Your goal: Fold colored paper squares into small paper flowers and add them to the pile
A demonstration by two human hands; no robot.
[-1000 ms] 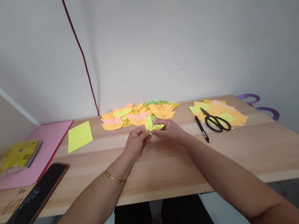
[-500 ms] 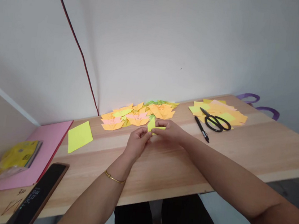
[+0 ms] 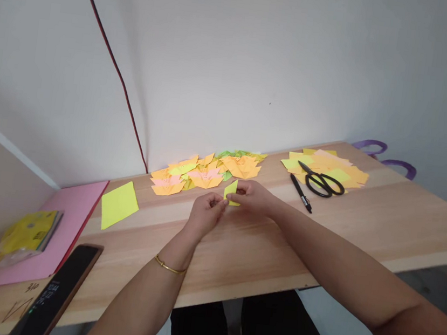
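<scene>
- Near centre: left hand (image 3: pixel 204 214), fingertips pinching the lower corner of the small yellow paper (image 3: pixel 230 189);
- just right: right hand (image 3: pixel 255 197) pinching its right side;
- apparently mid-fold; creasing calls for aligned edges;
- far: folded paper pieces (image 3: pixel 206 177)

Wood tbl (image 3: pixel 270 255) w/ folded pprs (image 3: pixel 206 176); ylw sheet (image 3: pixel 119 205), pink card (image 3: pixel 75 209), phone (image 3: pixel 64 284) L; ppr pile (image 3: pixel 351 175) w/ scissors (image 3: pixel 314 174), pen (image 3: pixel 300 193) R
</scene>
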